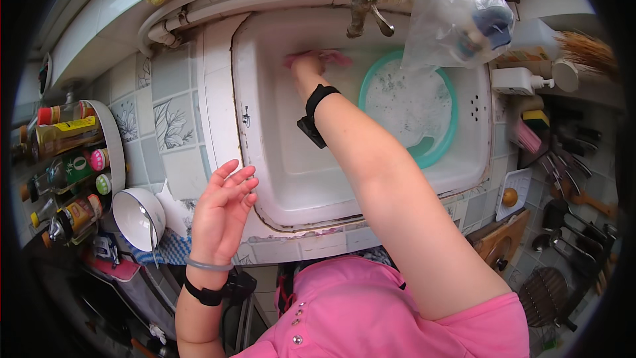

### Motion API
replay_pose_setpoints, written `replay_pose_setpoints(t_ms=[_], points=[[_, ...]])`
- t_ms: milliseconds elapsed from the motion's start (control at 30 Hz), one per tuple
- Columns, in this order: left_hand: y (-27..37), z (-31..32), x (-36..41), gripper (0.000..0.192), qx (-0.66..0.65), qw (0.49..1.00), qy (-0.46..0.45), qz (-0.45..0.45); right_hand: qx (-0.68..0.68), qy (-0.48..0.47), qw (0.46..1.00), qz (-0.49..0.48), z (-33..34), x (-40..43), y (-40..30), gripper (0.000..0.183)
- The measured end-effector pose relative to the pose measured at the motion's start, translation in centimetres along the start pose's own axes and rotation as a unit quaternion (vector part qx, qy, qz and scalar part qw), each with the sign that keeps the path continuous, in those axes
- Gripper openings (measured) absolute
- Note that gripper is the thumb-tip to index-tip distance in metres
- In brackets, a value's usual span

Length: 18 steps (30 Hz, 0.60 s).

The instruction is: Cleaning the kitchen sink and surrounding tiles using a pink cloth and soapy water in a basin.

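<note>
My right hand (309, 65) reaches to the back left of a white ceramic sink (293, 104) and presses a pink cloth (338, 56) against its inner wall. The fingers are mostly hidden by the hand itself and the cloth. Over the sink's front left corner, my left hand (226, 204) hangs palm up with its fingers apart, holding nothing. To the right of my right forearm, a turquoise basin (451, 109) sits inside the sink, with foamy water (402, 94) in it.
A metal tap (365, 5) juts over the sink's back edge. A clear plastic bag (437, 20) hangs at the back right. Leftward stand a white bowl (136, 214) with a utensil and several bottles (64, 132). A pump bottle (514, 81) and hanging utensils (571, 233) line the right.
</note>
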<state>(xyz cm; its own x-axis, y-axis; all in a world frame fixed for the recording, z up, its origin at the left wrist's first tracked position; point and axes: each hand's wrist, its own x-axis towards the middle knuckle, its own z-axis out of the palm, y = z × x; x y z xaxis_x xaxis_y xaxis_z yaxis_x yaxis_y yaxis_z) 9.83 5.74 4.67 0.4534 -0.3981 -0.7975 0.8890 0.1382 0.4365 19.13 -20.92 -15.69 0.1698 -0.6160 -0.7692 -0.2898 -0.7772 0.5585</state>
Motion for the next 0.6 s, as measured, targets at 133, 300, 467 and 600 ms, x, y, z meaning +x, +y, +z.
replay_pose_setpoints(t_ms=[133, 300, 467, 600], points=[[0.2, 1.6, 0.4, 0.041, 0.016, 0.999, -0.028, 0.002, 0.254, 0.043, 0.962, 0.087, 3.1, 11.3, -3.8, 0.065], [0.9, -0.9, -0.1, 0.039, -0.012, 1.000, -0.010, 0.017, 0.415, 0.180, 0.857, 0.247, 5.6, 8.8, 1.1, 0.064], [0.8, -1.5, -0.2, 0.037, -0.026, 0.999, -0.019, 0.003, 0.262, 0.180, 0.947, 0.049, 6.9, 7.1, -2.6, 0.054], [0.9, -1.4, -0.1, 0.036, -0.038, 0.999, -0.035, 0.004, 0.399, 0.138, 0.900, -0.107, 9.3, -0.1, -7.9, 0.066]])
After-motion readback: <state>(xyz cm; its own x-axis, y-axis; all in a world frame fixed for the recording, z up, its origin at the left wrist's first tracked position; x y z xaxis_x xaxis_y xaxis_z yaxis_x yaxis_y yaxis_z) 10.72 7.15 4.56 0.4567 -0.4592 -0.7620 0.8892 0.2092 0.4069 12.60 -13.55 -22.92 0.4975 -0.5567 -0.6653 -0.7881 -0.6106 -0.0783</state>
